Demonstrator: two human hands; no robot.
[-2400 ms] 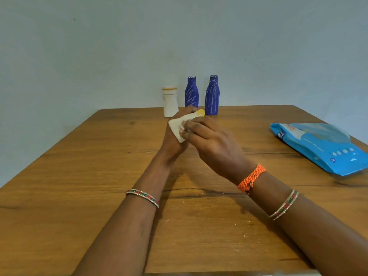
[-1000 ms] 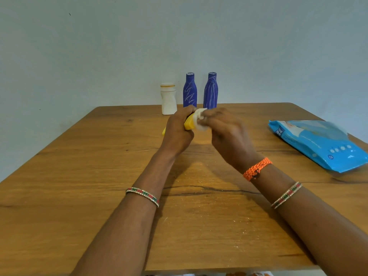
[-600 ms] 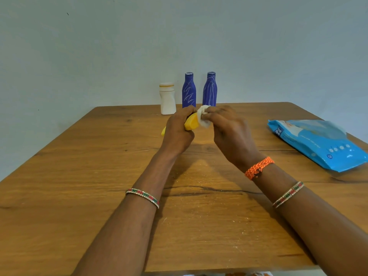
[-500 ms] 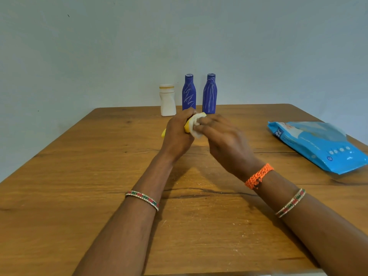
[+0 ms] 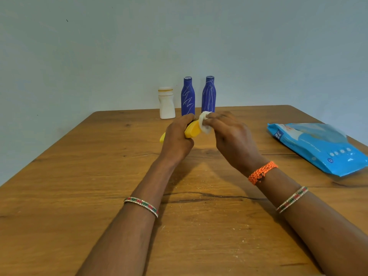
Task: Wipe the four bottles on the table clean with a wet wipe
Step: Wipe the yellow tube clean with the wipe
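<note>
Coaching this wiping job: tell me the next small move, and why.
Probably slide the wipe down the yellow bottle. The right hand presses it only on one end; the left hand covers the middle, so it likely must shift its hold.

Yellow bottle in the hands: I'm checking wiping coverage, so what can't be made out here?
- Yellow bottle, head view: its middle is hidden by the left hand; its end under the wet wipe is covered.
- Right hand hides most of the wipe.
- Wipes pack: print too small to read, right end cut by the frame edge.
</note>
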